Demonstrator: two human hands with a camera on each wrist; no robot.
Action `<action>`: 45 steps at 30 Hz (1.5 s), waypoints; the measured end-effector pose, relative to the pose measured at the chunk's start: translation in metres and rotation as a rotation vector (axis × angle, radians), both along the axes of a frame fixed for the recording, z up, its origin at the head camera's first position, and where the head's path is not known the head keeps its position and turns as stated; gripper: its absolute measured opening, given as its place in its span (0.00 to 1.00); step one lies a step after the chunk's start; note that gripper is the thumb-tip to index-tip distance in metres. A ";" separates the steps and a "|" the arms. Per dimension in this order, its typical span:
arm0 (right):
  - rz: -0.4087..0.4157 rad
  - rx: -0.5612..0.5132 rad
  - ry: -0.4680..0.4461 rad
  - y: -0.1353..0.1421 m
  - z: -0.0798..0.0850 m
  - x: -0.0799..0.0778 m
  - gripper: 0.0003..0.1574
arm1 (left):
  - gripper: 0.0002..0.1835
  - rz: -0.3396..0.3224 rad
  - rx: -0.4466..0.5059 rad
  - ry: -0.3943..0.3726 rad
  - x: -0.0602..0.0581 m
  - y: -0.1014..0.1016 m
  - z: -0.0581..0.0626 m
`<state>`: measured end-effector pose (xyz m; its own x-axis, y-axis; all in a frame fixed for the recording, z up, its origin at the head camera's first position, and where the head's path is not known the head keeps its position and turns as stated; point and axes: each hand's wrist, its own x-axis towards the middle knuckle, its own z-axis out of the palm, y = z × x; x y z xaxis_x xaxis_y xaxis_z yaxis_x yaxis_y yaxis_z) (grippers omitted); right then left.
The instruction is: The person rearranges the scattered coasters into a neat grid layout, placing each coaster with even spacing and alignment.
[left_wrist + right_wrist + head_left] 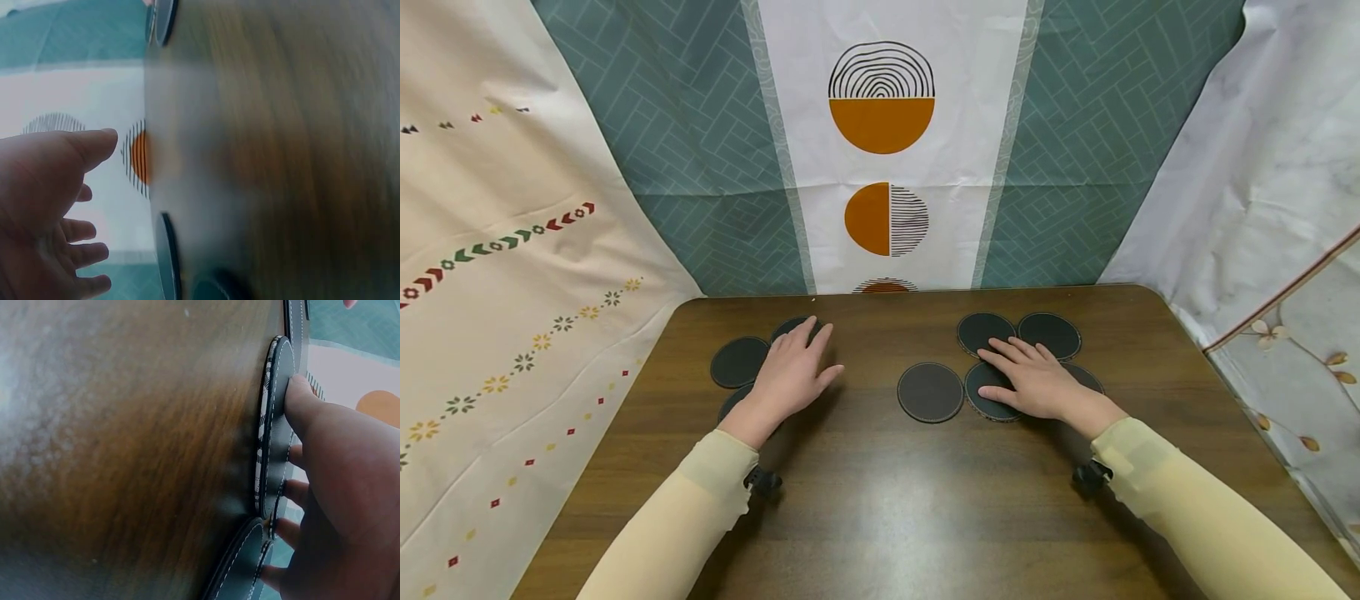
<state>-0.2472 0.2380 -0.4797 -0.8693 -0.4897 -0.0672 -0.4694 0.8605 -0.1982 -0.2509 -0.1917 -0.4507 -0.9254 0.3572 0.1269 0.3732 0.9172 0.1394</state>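
A person is reaching both hands over a brown wooden tabletop [880,500] where dark, round, stitched discs are lying in two groups toward the far edge. The right hand [1037,383] is resting with its fingers spread on one disc of the right-hand group, the near middle disc [988,377]; this disc is lying beneath the thumb and palm side, with the thumb touching its upper face close to its rim. The longer fingers are stretching over the near part of the far disc [982,327]; whether they are touching that one, nobody could tell. Close by, the far right disc [1051,332] is lying toward the tabletop's far right corner, the partly covered disc [1086,378] is showing beside the hand, and the leftmost disc of this group [930,392] is lying just beside the near middle disc, outside the hand.

The left hand [793,372] is hovering with fingers apart and thumb held out, pinching nothing, by the group toward the far left corner. The upper disc [786,327] is lying partly behind its fingers, the outer disc [740,362] is lying uncovered toward the left edge, and the lower disc [732,403] is showing partly beneath the wrist.
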 end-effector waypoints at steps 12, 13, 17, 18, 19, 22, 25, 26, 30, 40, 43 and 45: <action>-0.004 -0.004 -0.002 0.000 -0.002 0.000 0.49 | 0.47 0.118 0.043 -0.085 -0.019 -0.036 -0.009; -0.004 -0.003 -0.002 0.000 -0.002 0.000 0.49 | 0.48 0.122 0.042 -0.093 -0.020 -0.039 -0.009; -0.003 0.000 -0.003 0.001 -0.003 -0.001 0.49 | 0.49 0.131 0.050 -0.108 -0.025 -0.044 -0.011; -0.003 0.002 -0.003 0.001 -0.003 -0.002 0.49 | 0.49 0.132 0.055 -0.114 -0.026 -0.045 -0.011; -0.003 0.003 -0.004 0.001 -0.003 -0.002 0.49 | 0.50 0.135 0.058 -0.122 -0.027 -0.046 -0.012; -0.003 0.007 -0.004 0.001 -0.004 -0.002 0.50 | 0.51 0.143 0.071 -0.147 -0.031 -0.049 -0.013; -0.006 0.009 -0.004 0.001 -0.004 -0.003 0.50 | 0.51 0.149 0.074 -0.169 -0.034 -0.050 -0.015; -0.008 0.009 -0.005 0.001 -0.003 -0.003 0.50 | 0.51 0.151 0.077 -0.177 -0.035 -0.050 -0.015; -0.012 0.009 -0.010 0.000 -0.003 -0.003 0.50 | 0.52 0.158 0.088 -0.202 -0.038 -0.050 -0.016; -0.010 -0.003 -0.013 0.000 -0.001 -0.001 0.49 | 0.52 0.167 0.086 -0.230 -0.045 -0.052 -0.020; -0.012 -0.010 -0.020 0.000 0.000 -0.001 0.49 | 0.52 0.169 0.082 -0.226 -0.045 -0.052 -0.022; -0.011 -0.010 -0.020 0.000 0.000 -0.001 0.49 | 0.52 0.172 0.076 -0.226 -0.045 -0.052 -0.023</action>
<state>-0.2478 0.2378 -0.4792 -0.8734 -0.4804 -0.0802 -0.4552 0.8637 -0.2162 -0.2963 -0.2440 -0.4733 -0.9794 0.1899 -0.0687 0.1648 0.9481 0.2720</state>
